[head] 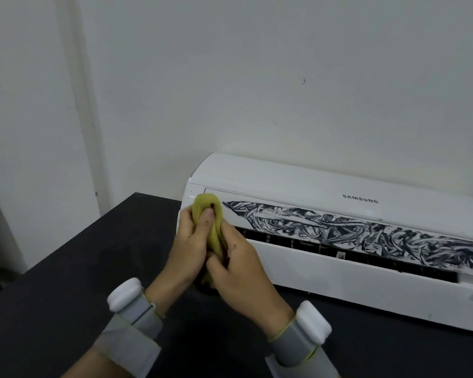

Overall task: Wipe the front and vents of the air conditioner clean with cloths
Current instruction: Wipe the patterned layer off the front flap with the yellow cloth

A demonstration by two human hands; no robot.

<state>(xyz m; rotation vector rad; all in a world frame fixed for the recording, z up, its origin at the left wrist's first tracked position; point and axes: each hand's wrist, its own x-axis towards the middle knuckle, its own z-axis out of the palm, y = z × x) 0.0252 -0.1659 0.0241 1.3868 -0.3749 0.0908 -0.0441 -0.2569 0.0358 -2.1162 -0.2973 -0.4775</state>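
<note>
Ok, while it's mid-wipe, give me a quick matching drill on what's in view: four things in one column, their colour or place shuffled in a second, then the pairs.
Things:
1. cloth
2. air conditioner
3. smears
4. table

Descriptions:
A. black, under the air conditioner
B. yellow-green, bunched between the left hand and the right hand
C. white, resting on the table
D. dark scribbles along the strip above the vent

Pairs: 1-B, 2-C, 3-D, 4-A
</note>
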